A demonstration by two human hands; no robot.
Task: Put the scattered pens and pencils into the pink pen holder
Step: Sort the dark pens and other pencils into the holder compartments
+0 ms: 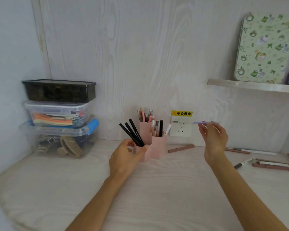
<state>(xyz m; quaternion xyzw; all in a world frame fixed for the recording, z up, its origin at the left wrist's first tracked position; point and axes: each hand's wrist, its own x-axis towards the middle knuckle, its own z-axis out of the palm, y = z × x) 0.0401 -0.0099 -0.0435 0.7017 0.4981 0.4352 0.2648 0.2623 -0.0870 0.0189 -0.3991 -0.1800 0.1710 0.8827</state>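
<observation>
The pink pen holder (154,144) stands on the counter (140,189) close to the back wall, its three stepped compartments partly filled: the tall rear one and the middle one hold upright pens, and three black pens (132,133) lean left out of the low front one. The left hand (125,157) curls around the left side of that front compartment, fingers touching its rim and the base of the black pens; whether it grips the pens or only steadies the holder cannot be told. The right hand (213,136) is raised above the counter to the right of the holder, fingers loosely bent, pinching a thin lilac pen (201,122) that lies level and points left across the wall socket (181,130).

A brown pen (181,148) lies on the counter along the wall's foot, just right of the holder. More pens lie well to the right: a brown and a white one (250,151) near the wall, and a cluster of pens (267,164) near the right edge of the view.

At the left, stacked storage boxes (58,117) fill the corner, with a gap of bare counter between them and the holder. The counter's front left corner is rounded. A shelf (252,86) juts out above the right side, carrying a patterned green tin (262,47). The wide front stretch of counter under both forearms lies open.
</observation>
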